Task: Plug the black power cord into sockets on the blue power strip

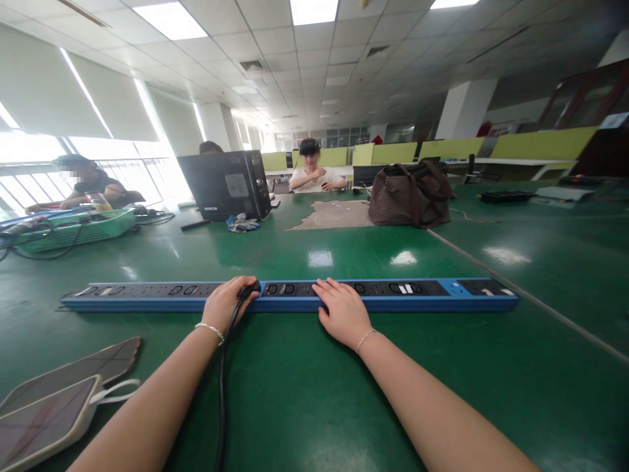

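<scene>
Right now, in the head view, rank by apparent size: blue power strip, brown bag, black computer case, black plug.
1. Blue power strip
2. Brown bag and black computer case: too alike to rank
3. Black plug, partly hidden

The power strip (289, 303) is blue and black, the cable (223, 387) black, the tabletop (295, 393) green

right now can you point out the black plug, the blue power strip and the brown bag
Black plug (252, 288), head view, on its body.
Blue power strip (289, 304), head view, on its front side.
Brown bag (394, 198), head view, on its side.
</scene>
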Action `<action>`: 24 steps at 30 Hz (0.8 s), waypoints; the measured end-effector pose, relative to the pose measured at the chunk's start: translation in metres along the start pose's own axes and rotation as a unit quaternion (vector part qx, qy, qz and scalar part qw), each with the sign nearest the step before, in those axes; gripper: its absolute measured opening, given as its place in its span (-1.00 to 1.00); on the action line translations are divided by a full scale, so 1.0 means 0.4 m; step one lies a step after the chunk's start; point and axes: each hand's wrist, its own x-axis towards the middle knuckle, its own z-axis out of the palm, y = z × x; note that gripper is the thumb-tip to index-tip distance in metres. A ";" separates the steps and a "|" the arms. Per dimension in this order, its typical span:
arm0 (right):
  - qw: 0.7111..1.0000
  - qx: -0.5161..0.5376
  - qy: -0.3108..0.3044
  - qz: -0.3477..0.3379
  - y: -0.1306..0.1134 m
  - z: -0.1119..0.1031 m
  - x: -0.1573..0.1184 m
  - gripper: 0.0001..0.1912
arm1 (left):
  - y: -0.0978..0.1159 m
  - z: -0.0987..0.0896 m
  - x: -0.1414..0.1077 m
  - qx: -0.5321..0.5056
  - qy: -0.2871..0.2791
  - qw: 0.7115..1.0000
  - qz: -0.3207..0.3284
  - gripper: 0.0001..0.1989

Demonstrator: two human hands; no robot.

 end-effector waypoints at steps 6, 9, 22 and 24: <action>1.000 0.004 0.002 0.000 0.002 0.003 -0.001 -0.49 | 0.015 -0.001 -0.012 -0.023 0.012 1.000 -0.009 -0.71; 1.000 0.001 0.007 0.000 0.002 0.005 -0.001 -0.50 | 0.018 0.007 -0.015 -0.037 0.016 0.999 -0.002 -0.72; 1.000 0.001 0.015 -0.002 0.001 0.005 -0.001 -0.51 | -0.010 0.053 -0.019 -0.082 0.042 0.996 -0.003 -0.75; 1.000 0.001 0.018 -0.004 0.001 0.005 -0.001 -0.51 | -0.006 0.056 -0.015 -0.101 0.055 0.993 -0.003 -0.76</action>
